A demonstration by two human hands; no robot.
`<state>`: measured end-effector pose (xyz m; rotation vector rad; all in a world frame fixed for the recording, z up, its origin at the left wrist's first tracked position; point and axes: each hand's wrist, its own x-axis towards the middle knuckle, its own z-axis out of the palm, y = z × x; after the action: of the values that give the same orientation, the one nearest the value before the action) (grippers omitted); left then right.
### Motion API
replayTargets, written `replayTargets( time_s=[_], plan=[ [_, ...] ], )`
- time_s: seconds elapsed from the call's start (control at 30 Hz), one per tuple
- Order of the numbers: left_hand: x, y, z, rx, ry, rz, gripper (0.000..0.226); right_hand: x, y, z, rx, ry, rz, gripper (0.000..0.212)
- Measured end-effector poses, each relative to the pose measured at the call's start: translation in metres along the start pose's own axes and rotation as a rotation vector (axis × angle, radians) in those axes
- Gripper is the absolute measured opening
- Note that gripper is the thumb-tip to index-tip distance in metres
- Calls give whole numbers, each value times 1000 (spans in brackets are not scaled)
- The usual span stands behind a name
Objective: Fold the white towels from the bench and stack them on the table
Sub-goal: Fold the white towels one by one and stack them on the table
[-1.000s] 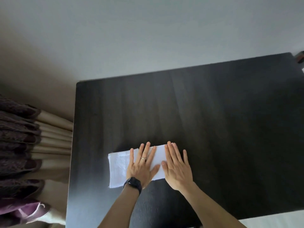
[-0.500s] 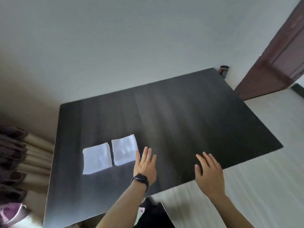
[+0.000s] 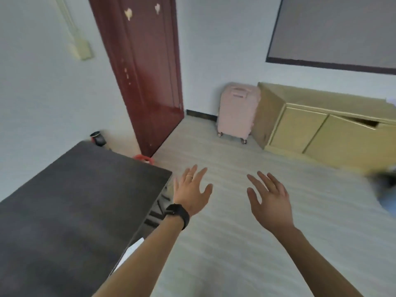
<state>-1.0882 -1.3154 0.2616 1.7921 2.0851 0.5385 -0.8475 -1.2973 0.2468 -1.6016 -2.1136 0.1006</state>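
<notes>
The dark table (image 3: 70, 202) fills the lower left, with only its right part in view. No folded towel shows on the visible part of its top. My left hand (image 3: 191, 192), with a ring and a black wristband, hovers just past the table's right edge, fingers spread and holding nothing. My right hand (image 3: 271, 201) hangs over the pale floor further right, fingers also spread and empty. A yellow cabinet-like bench (image 3: 325, 127) stands against the far right wall; a small white scrap (image 3: 391, 101) shows at its far right end, at the frame edge.
A dark red door (image 3: 145, 67) stands at the back. A pink suitcase (image 3: 236, 112) sits between the door and the bench. A small black pot (image 3: 97, 138) and a red object (image 3: 142, 158) lie behind the table. Pale floor (image 3: 246, 243) spreads ahead.
The view has swung right, away from the table with two folded towels, toward the door and bench. Both hands have lifted off the towel and now float open over the floor.
</notes>
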Motion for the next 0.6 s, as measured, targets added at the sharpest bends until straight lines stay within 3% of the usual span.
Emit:
replayTargets(
  time_s=[0.33,0.6],
  plan=[
    [202,261,50,-44,102,514,58,116,211,-130,-76,371,236,46],
    [356,471,93,-140,92,745,57,228,374,-228,-167,514,340,46]
  ],
)
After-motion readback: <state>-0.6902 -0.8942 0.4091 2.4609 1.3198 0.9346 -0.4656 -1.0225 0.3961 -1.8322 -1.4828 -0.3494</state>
